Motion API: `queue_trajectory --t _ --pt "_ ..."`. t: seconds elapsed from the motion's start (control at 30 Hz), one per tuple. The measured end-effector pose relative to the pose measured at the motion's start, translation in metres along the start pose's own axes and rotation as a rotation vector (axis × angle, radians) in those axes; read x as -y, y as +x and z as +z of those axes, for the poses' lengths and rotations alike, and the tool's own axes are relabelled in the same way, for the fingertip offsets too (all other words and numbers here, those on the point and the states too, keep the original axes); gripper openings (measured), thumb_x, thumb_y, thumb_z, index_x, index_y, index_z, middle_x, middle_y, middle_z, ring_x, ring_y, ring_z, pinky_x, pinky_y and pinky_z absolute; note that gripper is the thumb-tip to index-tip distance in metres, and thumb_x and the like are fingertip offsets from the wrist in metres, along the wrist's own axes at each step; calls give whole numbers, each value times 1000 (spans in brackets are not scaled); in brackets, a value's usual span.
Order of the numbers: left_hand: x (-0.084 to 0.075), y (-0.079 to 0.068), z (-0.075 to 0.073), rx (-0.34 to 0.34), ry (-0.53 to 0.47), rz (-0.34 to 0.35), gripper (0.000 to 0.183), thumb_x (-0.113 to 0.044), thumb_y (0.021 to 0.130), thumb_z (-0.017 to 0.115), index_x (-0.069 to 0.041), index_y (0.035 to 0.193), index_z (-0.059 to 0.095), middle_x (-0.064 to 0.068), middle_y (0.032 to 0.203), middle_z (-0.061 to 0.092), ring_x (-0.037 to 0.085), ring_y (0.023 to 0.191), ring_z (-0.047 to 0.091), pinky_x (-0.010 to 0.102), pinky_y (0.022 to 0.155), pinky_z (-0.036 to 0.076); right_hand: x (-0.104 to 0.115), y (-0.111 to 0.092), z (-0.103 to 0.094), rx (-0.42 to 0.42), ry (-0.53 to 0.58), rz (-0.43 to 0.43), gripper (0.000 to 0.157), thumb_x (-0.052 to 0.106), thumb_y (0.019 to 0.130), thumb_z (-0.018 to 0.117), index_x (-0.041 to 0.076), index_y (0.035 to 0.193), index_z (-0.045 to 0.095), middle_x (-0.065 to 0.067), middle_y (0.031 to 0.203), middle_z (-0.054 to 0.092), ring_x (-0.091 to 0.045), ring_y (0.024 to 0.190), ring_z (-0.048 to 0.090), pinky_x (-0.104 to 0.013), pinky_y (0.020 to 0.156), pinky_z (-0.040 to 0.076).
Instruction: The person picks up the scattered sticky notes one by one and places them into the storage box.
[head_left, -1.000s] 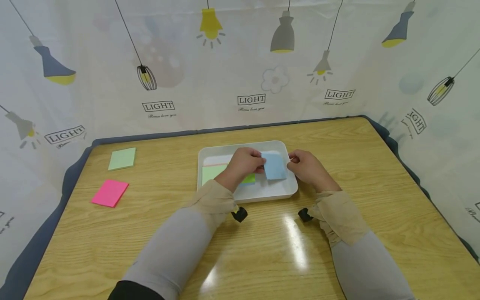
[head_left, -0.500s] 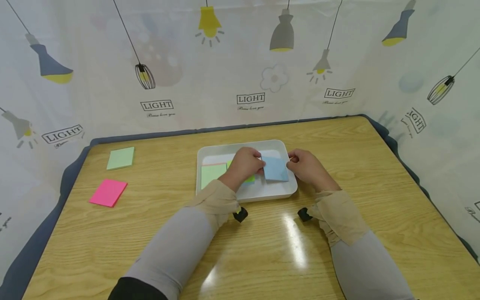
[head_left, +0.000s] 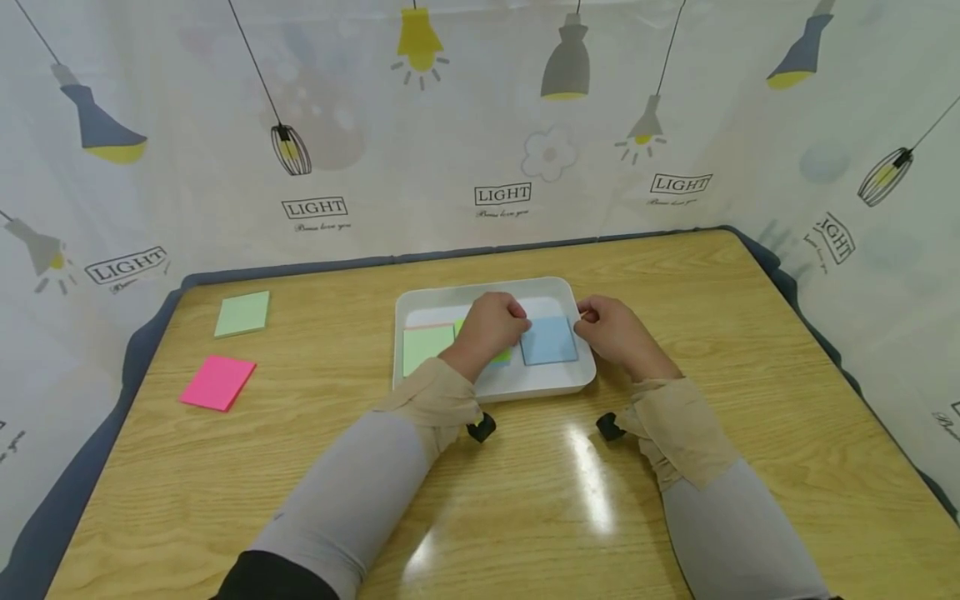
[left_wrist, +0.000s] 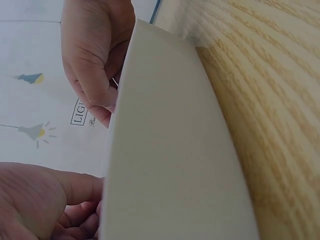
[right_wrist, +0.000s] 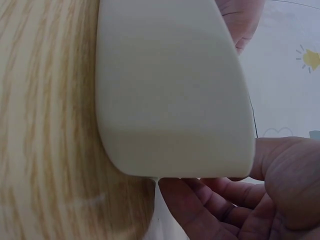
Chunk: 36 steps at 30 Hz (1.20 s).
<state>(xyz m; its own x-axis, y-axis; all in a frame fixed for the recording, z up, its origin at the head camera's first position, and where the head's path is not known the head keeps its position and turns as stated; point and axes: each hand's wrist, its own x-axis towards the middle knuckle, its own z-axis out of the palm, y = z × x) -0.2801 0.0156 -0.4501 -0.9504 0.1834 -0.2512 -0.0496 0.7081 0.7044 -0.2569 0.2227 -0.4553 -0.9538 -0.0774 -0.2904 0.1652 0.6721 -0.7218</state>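
A white tray stands on the wooden table. Inside it, a blue sticky note pad lies flat at the right end. My left hand reaches over the tray, fingertips at the pad's upper left corner; I cannot tell whether they still pinch it. With thumb and curled fingers, my right hand grips the tray's right end wall. A pale green pad with a pink edge showing behind it lies at the tray's left. Bright green and blue notes show partly from under my left hand. The tray's outer wall hides the pads in both wrist views.
At the table's left lie a pale green sticky note pad and, nearer, a hot pink pad. Behind the table hangs a white cloth printed with lamps.
The blue pad, tilted in my left hand a second ago, has come down flat and turned slightly. My left fingertips have shifted to its corner. My right hand stays at the tray's end.
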Motion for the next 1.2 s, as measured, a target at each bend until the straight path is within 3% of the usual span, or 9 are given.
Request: queue_trajectory --t 0.1,0.3,0.53,0.73,0.93,1.2 --pt "1 -1 -2 6 -14 24 11 -21 99 71 -10 98 71 3 89 71 14 74 65 27 68 48 1 -1 0 3 1 0 39 16 105 50 0 140 55 -18 121 59 -30 105 54 -35 84 48" --pt "6 -3 -16 15 -134 27 15 -23 103 65 -10 108 72 4 100 72 15 83 69 25 68 53 0 -2 -1 9 9 -6 40 16 106 49 -1 141 54 -19 122 58 -30 105 53 -36 85 47" --pt "13 -9 -47 -24 -188 56 27 -30 107 55 -11 119 70 10 113 72 18 91 68 31 75 56 -2 -3 -2 18 24 8 42 18 106 48 0 144 52 -19 126 57 -31 108 53 -38 85 48" --pt "21 -21 -80 -118 -254 38 26 -29 106 56 -11 119 69 12 113 71 24 98 70 37 85 60 -2 -3 -1 27 16 12 43 19 107 48 0 145 52 -20 128 57 -31 109 53 -38 86 48" --pt "39 -35 -107 -189 -315 23 30 -30 107 56 -7 124 67 16 118 68 36 111 68 46 93 59 -1 -3 0 29 18 19 43 19 107 49 0 145 52 -20 128 57 -31 109 53 -38 87 48" --pt "77 -55 -130 -291 -263 -10 35 -33 107 54 -7 129 66 12 120 67 30 111 65 35 87 55 3 -2 0 30 16 11 42 19 107 49 0 144 52 -19 127 56 -31 109 52 -39 88 47"
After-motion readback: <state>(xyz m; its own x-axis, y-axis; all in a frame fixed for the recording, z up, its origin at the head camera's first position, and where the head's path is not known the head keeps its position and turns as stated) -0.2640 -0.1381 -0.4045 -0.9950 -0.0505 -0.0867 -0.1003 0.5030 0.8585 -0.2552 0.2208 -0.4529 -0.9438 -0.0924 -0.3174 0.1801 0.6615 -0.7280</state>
